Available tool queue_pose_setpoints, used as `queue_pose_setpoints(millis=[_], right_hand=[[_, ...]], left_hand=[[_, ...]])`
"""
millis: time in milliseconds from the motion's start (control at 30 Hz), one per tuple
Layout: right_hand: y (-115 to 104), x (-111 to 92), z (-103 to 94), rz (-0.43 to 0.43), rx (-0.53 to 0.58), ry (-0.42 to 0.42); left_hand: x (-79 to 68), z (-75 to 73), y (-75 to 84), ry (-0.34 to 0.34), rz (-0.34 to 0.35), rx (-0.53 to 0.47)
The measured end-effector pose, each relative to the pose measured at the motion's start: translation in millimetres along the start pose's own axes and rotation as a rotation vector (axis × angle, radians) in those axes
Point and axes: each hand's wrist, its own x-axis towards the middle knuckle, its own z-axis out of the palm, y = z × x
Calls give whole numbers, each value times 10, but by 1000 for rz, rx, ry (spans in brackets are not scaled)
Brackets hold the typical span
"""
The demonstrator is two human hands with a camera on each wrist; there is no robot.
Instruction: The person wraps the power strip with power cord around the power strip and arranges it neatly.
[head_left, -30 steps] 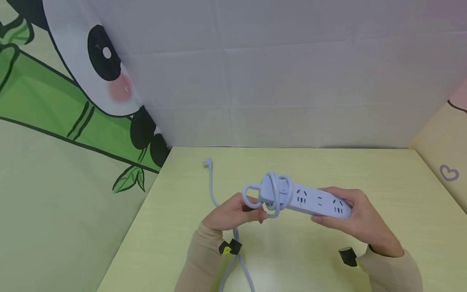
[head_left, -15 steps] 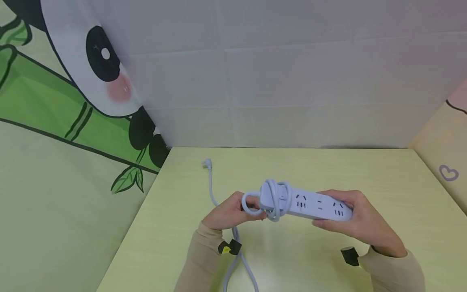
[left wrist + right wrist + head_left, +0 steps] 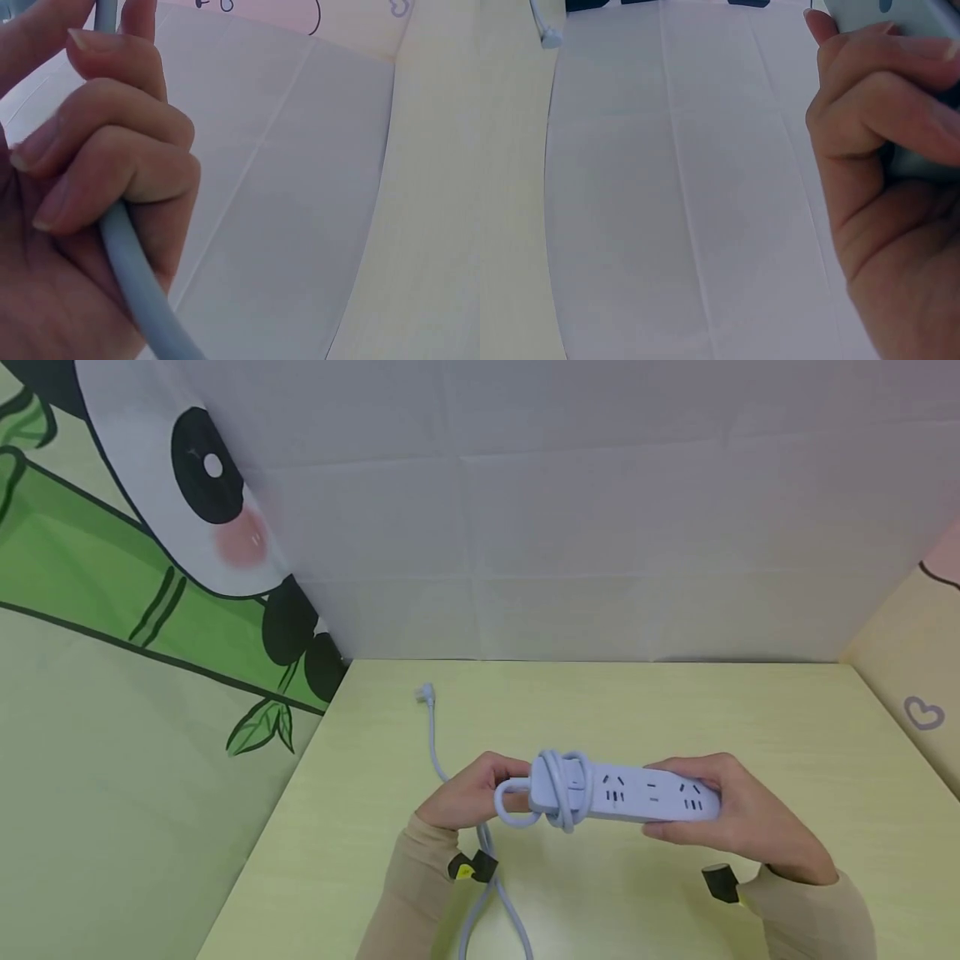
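Note:
A white power strip (image 3: 630,793) is held up above the table, nearly level, its socket face toward the head camera. My right hand (image 3: 738,806) grips its right end, thumb below and fingers over the top edge. Around the strip's left end runs its white cord (image 3: 558,785) in a few turns, with a loop sticking out to the left. Beside that end is my left hand (image 3: 472,793). In the left wrist view its fingers (image 3: 127,165) curl round the cord (image 3: 142,292). The strip hides some of the left fingertips in the head view.
The cord's plug (image 3: 426,693) lies on the pale wooden table (image 3: 780,718) at the back left. More cord (image 3: 510,918) trails beneath the left forearm toward the near edge. A grey wall (image 3: 562,527) stands behind, with printed panels at both sides.
The power strip's left end has come down and the strip now sits more level. Both hands keep their hold, with only slight movement.

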Motion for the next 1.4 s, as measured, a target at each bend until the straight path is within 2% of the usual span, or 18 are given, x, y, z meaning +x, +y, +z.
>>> queue_pose_setpoints(millis=[200, 433, 600, 700, 833, 1067, 1233, 1400], right_hand=[[7, 8, 8, -36, 6, -42], [21, 13, 5, -41, 8, -93], [25, 22, 1, -77, 80, -156], [28, 21, -2, -81, 127, -203], [33, 8, 2, -96, 126, -248], [45, -13, 12, -132, 91, -278], [62, -23, 7, -133, 87, -295], [57, -17, -8, -146, 78, -298]], left_hand=[[-8, -3, -14, 9, -18, -23], [-26, 10, 18, 16, -99, -8], [-30, 15, 49, -22, -136, 18], [-20, 20, 40, -69, -140, 35], [0, 45, 30, -127, -176, 28], [20, 72, 14, -122, -238, 86], [31, 65, -3, -147, -245, 150], [31, 57, -8, -160, -231, 145]])
